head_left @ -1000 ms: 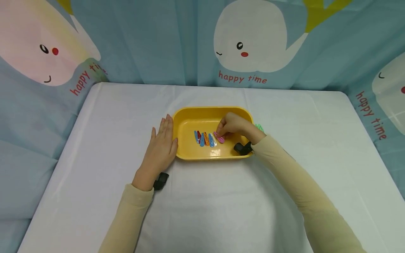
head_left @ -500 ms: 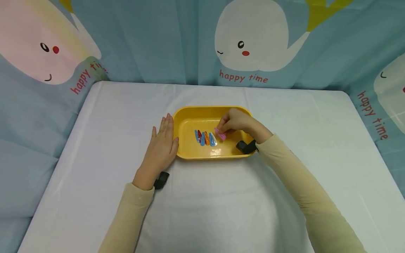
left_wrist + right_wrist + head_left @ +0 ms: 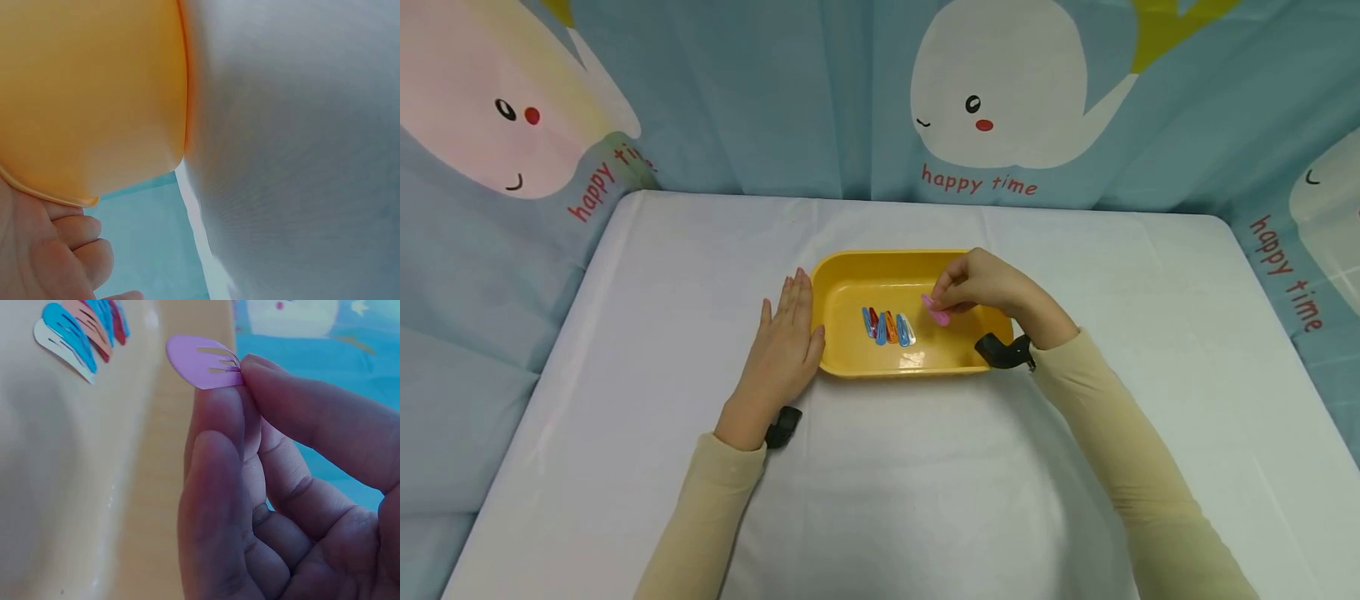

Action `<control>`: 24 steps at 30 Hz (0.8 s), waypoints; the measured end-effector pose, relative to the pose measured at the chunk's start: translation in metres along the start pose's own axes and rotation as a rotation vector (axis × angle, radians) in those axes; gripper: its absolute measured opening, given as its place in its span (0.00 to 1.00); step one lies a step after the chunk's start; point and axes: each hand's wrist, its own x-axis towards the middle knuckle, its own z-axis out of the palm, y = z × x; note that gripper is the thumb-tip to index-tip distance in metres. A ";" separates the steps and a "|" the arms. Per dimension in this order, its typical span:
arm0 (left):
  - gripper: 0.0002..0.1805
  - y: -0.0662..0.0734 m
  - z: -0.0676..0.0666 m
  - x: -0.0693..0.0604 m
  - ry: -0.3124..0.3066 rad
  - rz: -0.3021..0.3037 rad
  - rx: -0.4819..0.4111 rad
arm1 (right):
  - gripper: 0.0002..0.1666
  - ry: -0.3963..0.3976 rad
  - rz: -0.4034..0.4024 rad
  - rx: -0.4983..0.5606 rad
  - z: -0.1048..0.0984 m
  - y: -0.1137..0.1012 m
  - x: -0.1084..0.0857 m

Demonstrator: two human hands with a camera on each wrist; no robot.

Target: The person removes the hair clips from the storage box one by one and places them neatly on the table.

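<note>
My right hand [image 3: 992, 287] is over the right half of the yellow tray [image 3: 910, 362], pinching a pink snap hair clip [image 3: 199, 362] between thumb and fingers. In the right wrist view the clip's rounded end points away from the fingertips. Several other snap clips [image 3: 887, 327], in blue, red, orange and white, lie side by side on the tray's floor, left of the pink one. At the tray's left end my left hand [image 3: 778, 354] rests against the rim, its fingers straight. The left wrist view shows that hand [image 3: 50, 250] beside the tray's outer wall [image 3: 94, 94].
A white cloth [image 3: 880, 500] covers the table under the tray. Blue curtains [image 3: 760, 100] printed with whales hang along the back and sides. Each wrist bears a black camera; the right one [image 3: 1002, 351] overhangs the tray's near right corner.
The right hand has lifted the pink hair clip off the tray floor and carried it slightly right and away from the row. The left hand stays in place.
</note>
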 end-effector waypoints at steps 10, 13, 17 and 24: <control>0.36 0.000 -0.001 -0.001 -0.008 -0.003 -0.006 | 0.09 0.025 -0.032 0.032 -0.010 0.006 -0.017; 0.36 0.000 -0.002 -0.001 -0.010 -0.009 0.000 | 0.08 0.034 -0.045 0.042 -0.013 0.008 -0.020; 0.36 0.000 -0.003 -0.002 -0.017 -0.016 -0.004 | 0.09 0.037 -0.047 0.069 -0.015 0.013 -0.023; 0.37 0.001 -0.001 -0.001 -0.011 -0.007 -0.020 | 0.10 0.074 -0.047 0.132 -0.019 0.022 -0.030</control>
